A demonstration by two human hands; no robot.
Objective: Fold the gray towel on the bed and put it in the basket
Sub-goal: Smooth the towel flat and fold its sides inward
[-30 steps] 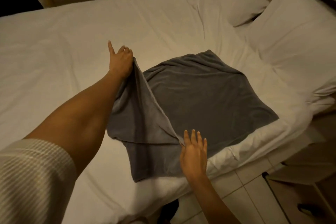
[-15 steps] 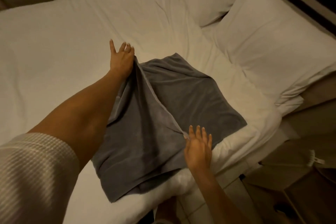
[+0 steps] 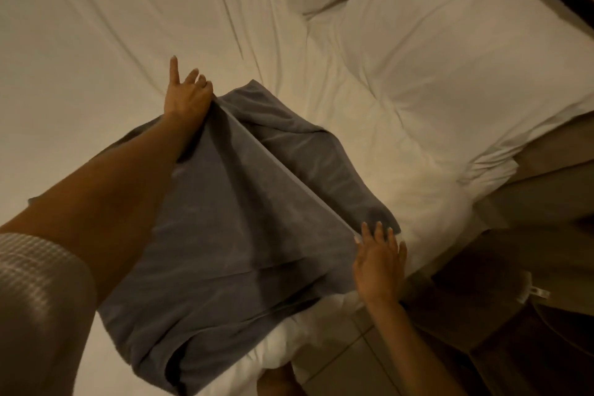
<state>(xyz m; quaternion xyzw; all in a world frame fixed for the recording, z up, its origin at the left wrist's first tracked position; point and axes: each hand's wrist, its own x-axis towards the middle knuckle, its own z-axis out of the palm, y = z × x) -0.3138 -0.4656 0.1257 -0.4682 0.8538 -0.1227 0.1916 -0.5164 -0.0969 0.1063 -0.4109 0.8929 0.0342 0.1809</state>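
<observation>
The gray towel [image 3: 231, 235] is lying half-folded on the bed [image 3: 96, 42]; left hand [image 3: 188, 98] and right hand [image 3: 379, 259] are pinching its raised edge, its near corner hidden underneath.

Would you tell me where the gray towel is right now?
The towel lies at the bed's near edge, mid-frame, its raised edge stretched between the left hand and right hand.

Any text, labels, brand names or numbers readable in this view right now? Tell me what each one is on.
No readable text anywhere.
Tag on the white object at the right edge, beside the bed: too small and blurred to tell if it carries print.
Towel: no label or mark visible.
Sleeve: woven check pattern only, no lettering.
</observation>
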